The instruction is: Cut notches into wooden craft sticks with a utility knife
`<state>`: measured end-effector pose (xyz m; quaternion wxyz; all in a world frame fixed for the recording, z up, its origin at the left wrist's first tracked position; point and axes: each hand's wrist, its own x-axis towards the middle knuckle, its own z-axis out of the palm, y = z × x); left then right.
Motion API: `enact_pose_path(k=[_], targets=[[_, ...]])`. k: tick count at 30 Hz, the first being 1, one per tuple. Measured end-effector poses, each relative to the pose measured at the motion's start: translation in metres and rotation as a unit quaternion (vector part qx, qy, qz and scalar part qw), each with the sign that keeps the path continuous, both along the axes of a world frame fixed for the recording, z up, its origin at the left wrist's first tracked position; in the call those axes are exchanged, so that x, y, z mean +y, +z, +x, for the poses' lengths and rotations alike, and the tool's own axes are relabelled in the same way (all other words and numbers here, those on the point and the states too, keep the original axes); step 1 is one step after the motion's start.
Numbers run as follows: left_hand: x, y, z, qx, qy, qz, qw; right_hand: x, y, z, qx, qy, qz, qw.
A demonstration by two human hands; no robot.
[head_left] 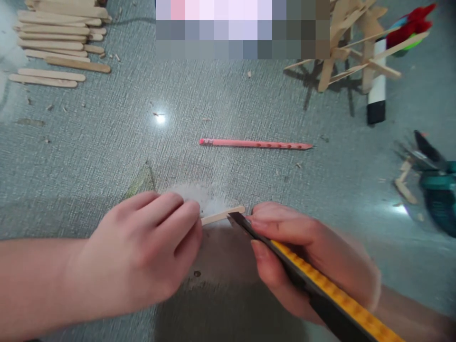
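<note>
My left hand (153, 242) is closed on a wooden craft stick (219, 216), whose rounded end sticks out to the right. Fingers of my right hand (302, 256) wrap round a yellow and black utility knife (320, 275). The knife's dark blade tip meets the stick near its free end; whether it has cut into the wood cannot be made out. Beyond both hands lies a pink pencil (256, 144) with its eraser to the left. My left fingers hide the other end of the stick.
Craft sticks (53, 45) lie in a pile at the back left. At the back right stands a structure of joined sticks (349, 52), beside a white and black marker (376, 95) and a red object (409, 28). Teal-handled pliers or cutters (440, 185) rest at the right edge.
</note>
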<state>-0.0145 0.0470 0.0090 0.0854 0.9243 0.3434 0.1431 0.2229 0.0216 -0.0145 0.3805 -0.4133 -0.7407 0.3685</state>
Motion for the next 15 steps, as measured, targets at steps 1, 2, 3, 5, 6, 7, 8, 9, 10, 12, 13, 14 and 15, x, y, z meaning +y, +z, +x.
enact_pose_path(k=[1,2,3,5,6,7,8,9,10,12,13,14,15], targets=[[-0.0044,0.0006,0.0016,0.0,0.004,-0.01,1.0,-0.0001,0.0002,0.0002,-0.001,-0.004,0.004,1.0],[-0.0073,0.0008,0.0029,0.001,0.002,-0.014,1.0,-0.0001,0.0004,0.0003,-0.003,-0.006,0.007,1.0],[-0.009,0.0006,0.0038,0.004,-0.002,-0.018,1.0,0.0,0.0006,0.0002,-0.005,-0.005,0.01,1.0],[-0.0096,-0.0003,0.0047,0.013,-0.006,-0.023,1.0,0.0004,0.001,-0.0001,-0.004,-0.002,0.015,1.0],[-0.0094,-0.0008,0.0049,0.018,-0.001,-0.029,0.999,0.0008,0.0012,-0.0003,-0.001,-0.001,0.017,1.0],[-0.0092,-0.0013,0.0051,0.022,0.005,-0.038,0.999,0.0013,0.0015,-0.0002,0.0,0.0,0.019,1.0],[-0.0091,-0.0017,0.0052,0.025,0.012,-0.047,0.999,0.0019,0.0021,0.0001,0.0,-0.003,0.025,1.0],[-0.0093,-0.0021,0.0054,0.026,0.014,-0.055,0.998,0.0027,0.0029,0.0008,-0.005,-0.006,0.032,0.999],[-0.0095,-0.0024,0.0054,0.022,0.011,-0.052,0.998,0.0036,0.0039,0.0018,-0.013,-0.005,0.039,0.999],[-0.0101,-0.0033,0.0053,0.0,-0.022,-0.01,1.0,0.0054,0.0064,0.0046,-0.032,0.012,0.057,0.998],[-0.0102,-0.0039,0.0051,-0.015,-0.045,0.025,0.999,0.006,0.0076,0.006,-0.04,0.021,0.066,0.997],[-0.0103,-0.0045,0.0049,-0.03,-0.069,0.06,0.995,0.0062,0.0086,0.0071,-0.046,0.025,0.073,0.996],[-0.0104,-0.0051,0.0047,-0.04,-0.092,0.091,0.991,0.0061,0.0094,0.0077,-0.052,0.022,0.076,0.996]])
